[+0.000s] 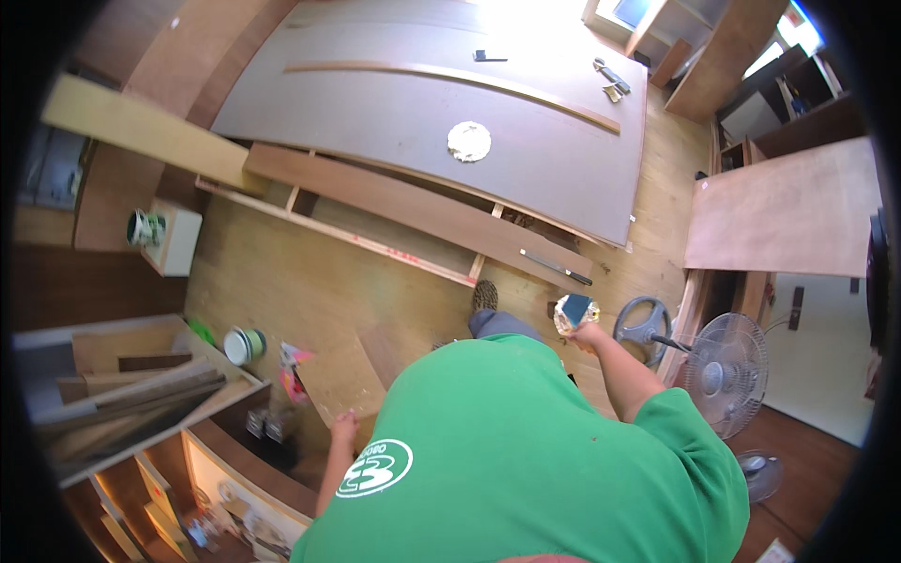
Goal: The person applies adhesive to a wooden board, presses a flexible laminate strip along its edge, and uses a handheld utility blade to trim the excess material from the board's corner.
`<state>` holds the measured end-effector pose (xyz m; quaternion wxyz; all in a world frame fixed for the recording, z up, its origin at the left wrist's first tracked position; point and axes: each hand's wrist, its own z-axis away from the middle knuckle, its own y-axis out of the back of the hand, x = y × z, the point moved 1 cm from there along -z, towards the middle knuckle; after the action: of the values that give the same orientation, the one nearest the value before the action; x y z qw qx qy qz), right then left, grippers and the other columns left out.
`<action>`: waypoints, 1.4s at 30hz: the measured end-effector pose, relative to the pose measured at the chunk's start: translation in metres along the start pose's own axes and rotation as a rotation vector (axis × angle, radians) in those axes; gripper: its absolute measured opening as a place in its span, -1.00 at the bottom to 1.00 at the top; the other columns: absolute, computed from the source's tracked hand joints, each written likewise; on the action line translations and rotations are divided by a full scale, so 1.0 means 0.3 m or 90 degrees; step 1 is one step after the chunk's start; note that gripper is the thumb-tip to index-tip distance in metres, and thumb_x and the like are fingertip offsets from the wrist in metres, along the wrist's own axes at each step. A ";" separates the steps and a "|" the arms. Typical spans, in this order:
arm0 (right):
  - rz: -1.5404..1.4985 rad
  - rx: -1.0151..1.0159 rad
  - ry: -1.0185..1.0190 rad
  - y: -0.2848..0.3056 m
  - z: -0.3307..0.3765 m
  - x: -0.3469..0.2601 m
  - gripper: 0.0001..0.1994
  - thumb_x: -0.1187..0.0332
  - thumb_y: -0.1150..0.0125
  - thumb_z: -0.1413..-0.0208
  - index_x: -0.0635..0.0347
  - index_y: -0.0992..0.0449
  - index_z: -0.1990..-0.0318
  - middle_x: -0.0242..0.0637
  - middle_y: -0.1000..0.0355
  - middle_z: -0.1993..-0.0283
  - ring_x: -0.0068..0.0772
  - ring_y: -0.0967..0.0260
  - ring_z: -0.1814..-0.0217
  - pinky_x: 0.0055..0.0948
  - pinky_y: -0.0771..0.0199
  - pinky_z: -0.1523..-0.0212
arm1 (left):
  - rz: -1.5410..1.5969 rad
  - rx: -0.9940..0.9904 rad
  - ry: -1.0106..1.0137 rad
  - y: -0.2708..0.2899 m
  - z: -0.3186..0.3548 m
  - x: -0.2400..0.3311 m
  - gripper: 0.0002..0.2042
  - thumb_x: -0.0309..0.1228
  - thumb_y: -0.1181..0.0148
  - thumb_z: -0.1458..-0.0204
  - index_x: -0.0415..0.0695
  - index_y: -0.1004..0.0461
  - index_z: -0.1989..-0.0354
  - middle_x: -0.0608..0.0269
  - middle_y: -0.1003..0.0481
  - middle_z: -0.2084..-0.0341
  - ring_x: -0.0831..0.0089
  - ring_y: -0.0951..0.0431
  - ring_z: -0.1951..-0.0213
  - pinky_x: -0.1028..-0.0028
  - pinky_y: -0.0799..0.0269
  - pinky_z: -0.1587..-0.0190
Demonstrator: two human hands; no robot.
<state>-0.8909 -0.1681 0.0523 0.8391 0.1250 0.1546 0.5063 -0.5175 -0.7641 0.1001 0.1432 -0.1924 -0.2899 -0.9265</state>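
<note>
While the right hand (584,330) grips a blue-bladed putty scraper (573,309) loaded with filler, raised beside the fan (725,371), the left hand (343,430) rests fingers-down on a small plywood piece (340,378). Filling appears under way; the next stroke likely demands a flat, steady blade.

The green shirt (526,450) hides most of the person's body and legs; only one shoe (484,296) shows past it. The right hand (582,327) closes around a small blue-and-yellow object (573,310), perhaps a putty-smeared scraper, too small to tell. Fingers of the left hand (343,432) are blurred. The standing fan (727,373) covers the floor behind it.
</note>
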 end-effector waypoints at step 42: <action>-0.633 0.268 -0.225 -0.993 0.547 -0.399 -0.79 0.27 -0.26 -0.07 0.21 -0.50 0.24 -0.33 -0.45 0.43 -0.52 -0.34 0.47 -0.47 -0.37 0.46 | -0.471 -0.280 -0.201 0.144 -0.979 1.336 -0.62 -0.28 -0.16 -0.11 -0.22 -0.40 -0.05 0.12 -0.49 0.09 0.33 -0.51 0.10 0.39 -0.49 0.15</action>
<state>-0.6383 -0.4190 0.1102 0.9467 0.2845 0.1496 -0.0202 -0.9364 -1.0340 0.0744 -0.2877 -0.2409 -0.1537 -0.9141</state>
